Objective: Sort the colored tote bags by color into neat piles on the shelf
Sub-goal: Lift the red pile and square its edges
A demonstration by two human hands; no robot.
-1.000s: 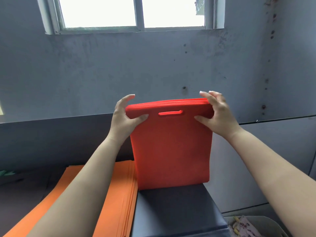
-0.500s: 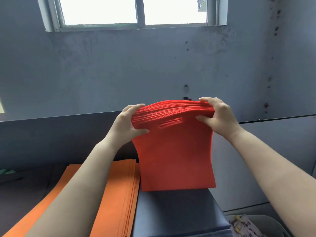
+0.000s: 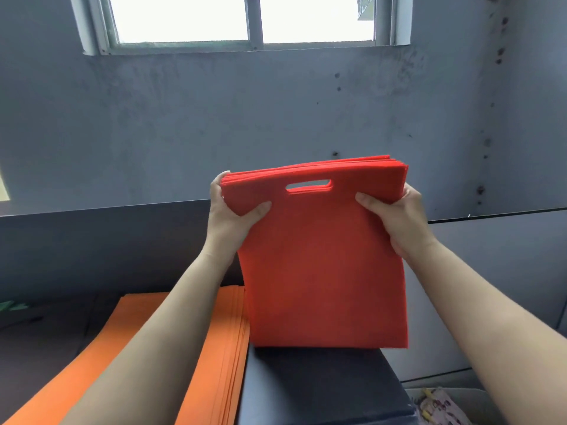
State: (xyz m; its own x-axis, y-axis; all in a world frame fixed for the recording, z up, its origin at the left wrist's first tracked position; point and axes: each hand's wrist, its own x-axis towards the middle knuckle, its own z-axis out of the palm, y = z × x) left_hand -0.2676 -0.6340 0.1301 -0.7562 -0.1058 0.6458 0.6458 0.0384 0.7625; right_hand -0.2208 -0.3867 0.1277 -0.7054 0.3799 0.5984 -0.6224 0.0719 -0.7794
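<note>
A thick stack of red tote bags stands upright in the middle, its cut-out handle slot near the top. Its lower edge sits at the dark shelf surface. My left hand grips the stack's upper left corner, thumb on the front. My right hand grips the upper right corner the same way. A flat pile of orange tote bags lies on the shelf just left of the red stack, partly hidden by my left forearm.
A dark panel runs behind the shelf, with a grey wall and a window above. At the lower right a grey bin holds printed packets. Something green shows at the far left edge.
The red stack was bent and fanned at its top half a second ago; now it is squared and upright. Both hands slid from its top edge down to its upper corners.
</note>
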